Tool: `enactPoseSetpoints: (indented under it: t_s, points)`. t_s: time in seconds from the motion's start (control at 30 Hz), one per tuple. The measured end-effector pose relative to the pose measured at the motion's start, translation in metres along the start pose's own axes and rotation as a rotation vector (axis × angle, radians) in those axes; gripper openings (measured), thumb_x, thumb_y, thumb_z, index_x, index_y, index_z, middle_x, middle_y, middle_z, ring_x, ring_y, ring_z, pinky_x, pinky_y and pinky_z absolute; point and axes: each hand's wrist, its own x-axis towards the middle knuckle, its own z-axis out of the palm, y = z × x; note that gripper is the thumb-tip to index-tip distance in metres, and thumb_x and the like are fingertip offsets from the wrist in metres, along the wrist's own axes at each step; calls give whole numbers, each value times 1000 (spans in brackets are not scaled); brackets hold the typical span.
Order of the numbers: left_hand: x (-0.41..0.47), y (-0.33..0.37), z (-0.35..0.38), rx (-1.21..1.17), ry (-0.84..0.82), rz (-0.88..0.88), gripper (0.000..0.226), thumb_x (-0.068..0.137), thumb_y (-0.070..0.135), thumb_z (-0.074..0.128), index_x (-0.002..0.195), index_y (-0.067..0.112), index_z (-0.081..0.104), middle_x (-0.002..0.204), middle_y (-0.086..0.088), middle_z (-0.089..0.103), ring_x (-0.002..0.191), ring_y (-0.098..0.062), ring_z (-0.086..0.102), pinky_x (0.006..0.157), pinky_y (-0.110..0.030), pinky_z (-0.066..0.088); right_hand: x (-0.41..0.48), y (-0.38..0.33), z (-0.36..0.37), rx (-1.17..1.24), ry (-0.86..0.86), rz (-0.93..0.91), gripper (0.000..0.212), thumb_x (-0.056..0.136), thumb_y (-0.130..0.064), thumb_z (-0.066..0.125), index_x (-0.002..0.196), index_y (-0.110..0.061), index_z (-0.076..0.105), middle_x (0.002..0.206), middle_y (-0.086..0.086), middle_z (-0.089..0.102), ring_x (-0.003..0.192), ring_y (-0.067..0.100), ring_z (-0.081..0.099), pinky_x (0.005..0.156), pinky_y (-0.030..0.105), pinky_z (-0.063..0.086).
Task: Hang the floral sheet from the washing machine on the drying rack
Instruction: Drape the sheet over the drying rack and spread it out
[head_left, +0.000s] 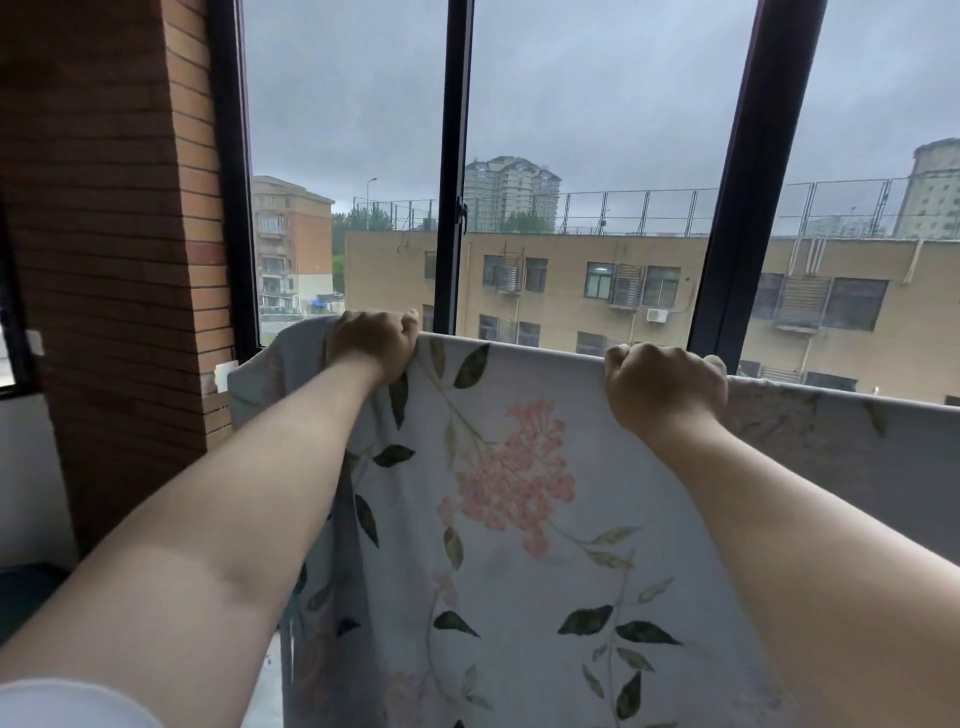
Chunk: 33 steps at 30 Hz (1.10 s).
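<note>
Up high, both hands grip the floral sheet (519, 493).

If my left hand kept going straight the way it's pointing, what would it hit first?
Probably the window pane, near its dark middle post. The left hand grips the floral sheet by its top edge. Depth is unclear.

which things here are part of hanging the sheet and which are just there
Part of the job:
floral sheet, gripped along its top edge
left hand
right hand
drying rack: not visible

Just there:
window frame
brick wall
buildings outside
</note>
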Motion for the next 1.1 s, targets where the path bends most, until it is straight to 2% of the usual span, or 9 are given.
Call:
enactPoseSetpoints:
  t_s: [0.17, 0.3, 0.47, 0.6, 0.7, 0.77, 0.87, 0.97, 1.1]
  points:
    - [0, -13, -4, -18, 35, 4, 62, 102, 44, 21, 106, 3, 68, 114, -25, 65, 111, -40, 56, 103, -42, 37, -2, -29, -14, 7, -58, 5, 44, 98, -32, 22, 79, -17, 58, 80, 9, 58, 76, 25, 53, 89, 42, 36]
    - [-2, -17, -8, -43, 44, 32, 59, 103, 42, 22, 102, 5, 68, 112, -24, 66, 108, -39, 57, 101, -41, 40, 8, -86, -16, 185, 18, -152, 41, 99, -29, 28, 72, -15, 56, 73, 8, 56, 70, 24, 56, 71, 35, 40]
    - [0, -9, -4, 1, 39, 66, 56, 103, 41, 23, 108, 8, 68, 113, -21, 66, 107, -36, 56, 97, -38, 37, 27, -146, -4, 335, -143, -171, 26, 94, -17, 36, 75, -19, 53, 78, 7, 60, 71, 26, 57, 61, 33, 44]
    - [7, -19, -2, 19, -6, 164, 60, 102, 46, 17, 113, 14, 66, 114, -17, 67, 107, -35, 57, 98, -40, 37, 26, -149, 15, 171, -27, -147, 44, 100, -36, 27, 72, -17, 56, 70, 6, 53, 65, 24, 50, 55, 29, 32]
    - [11, -34, -5, -17, -43, 271, 62, 102, 54, 14, 91, 16, 61, 103, -14, 68, 100, -32, 59, 94, -40, 43, 28, -149, 22, 175, 18, -136, 53, 100, -40, 27, 65, -12, 53, 59, 4, 46, 52, 18, 41, 49, 25, 24]
    - [14, -45, -8, -20, -62, 315, 68, 100, 58, 10, 90, 16, 62, 98, -8, 67, 96, -27, 59, 90, -37, 44, 29, -151, 25, 195, 33, -141, 56, 100, -40, 27, 60, -12, 55, 57, 4, 50, 51, 17, 44, 49, 24, 27]
    - [27, -69, -7, -31, -75, 268, 65, 97, 64, 11, 73, 22, 54, 82, -3, 61, 86, -27, 58, 78, -37, 43, 32, -161, 30, 215, 53, -141, 57, 100, -39, 27, 58, -13, 56, 56, 3, 51, 50, 18, 46, 49, 23, 30]
    - [37, -91, -7, -141, -65, 174, 58, 102, 54, 25, 64, 14, 43, 70, -3, 53, 73, -26, 52, 64, -34, 35, 34, -169, 34, 206, 83, -137, 58, 101, -40, 27, 56, -13, 53, 54, 2, 50, 48, 17, 45, 49, 23, 30]
    - [47, -116, -4, -318, -46, 116, 55, 104, 46, 30, 64, 13, 48, 67, -2, 51, 72, -25, 50, 68, -35, 34, 34, -170, 36, 168, 121, -131, 58, 101, -42, 29, 55, -13, 48, 53, 2, 47, 47, 16, 40, 49, 22, 24]
